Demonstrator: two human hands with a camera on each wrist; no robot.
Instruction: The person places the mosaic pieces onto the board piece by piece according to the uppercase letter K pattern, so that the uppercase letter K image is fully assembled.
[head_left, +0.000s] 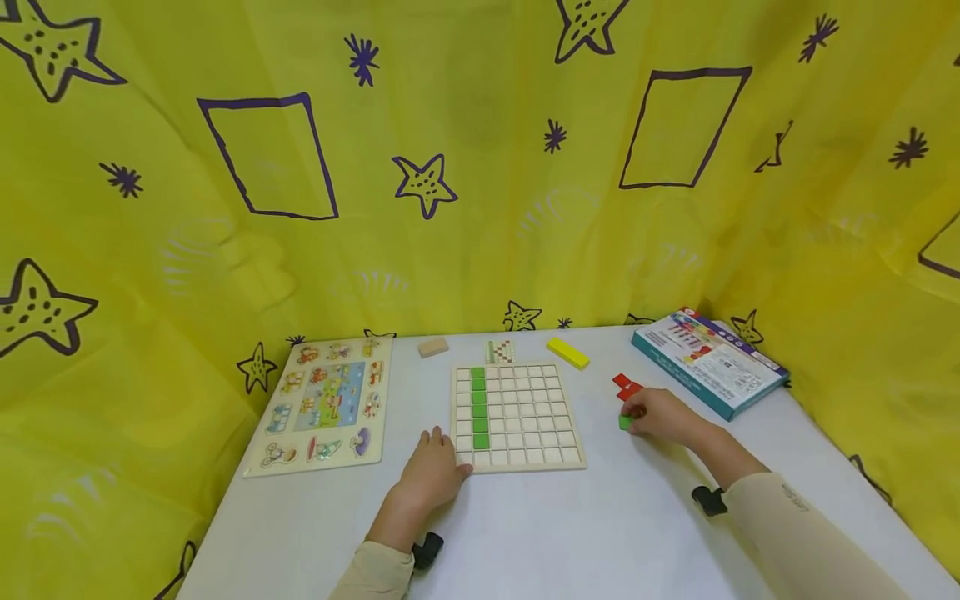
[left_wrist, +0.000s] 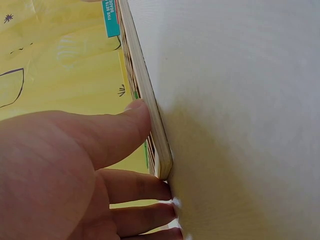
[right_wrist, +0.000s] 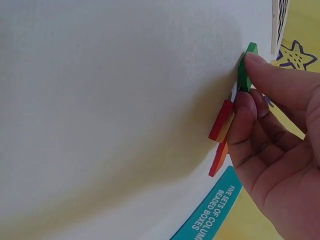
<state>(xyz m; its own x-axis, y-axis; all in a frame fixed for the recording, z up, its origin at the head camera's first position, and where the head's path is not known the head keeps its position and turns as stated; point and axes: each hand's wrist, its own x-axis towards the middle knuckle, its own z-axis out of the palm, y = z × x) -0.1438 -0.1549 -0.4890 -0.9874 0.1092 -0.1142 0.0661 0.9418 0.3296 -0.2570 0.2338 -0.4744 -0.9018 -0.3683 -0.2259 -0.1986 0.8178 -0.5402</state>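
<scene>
A wooden grid board (head_left: pixel 528 417) lies flat on the white table, with several green square tiles (head_left: pixel 480 411) in its second column. My left hand (head_left: pixel 431 471) rests at the board's near left corner. Its thumb (left_wrist: pixel 127 122) touches the near edge and its fingers extend past the corner. Over to the right, my right hand (head_left: pixel 663 414) pinches a green tile (right_wrist: pixel 248 65), the thumb on its face. Right beside those fingertips lie several red tiles (right_wrist: pixel 221 121), partly hidden by the fingers.
A picture puzzle board (head_left: pixel 337 450) lies at the left. Behind the grid are a plain wooden block (head_left: pixel 432 347), a small pattern card (head_left: pixel 500 352) and a yellow bar (head_left: pixel 567 352). A flat box (head_left: pixel 708 358) lies at the back right, before the yellow curtain (head_left: pixel 480 275).
</scene>
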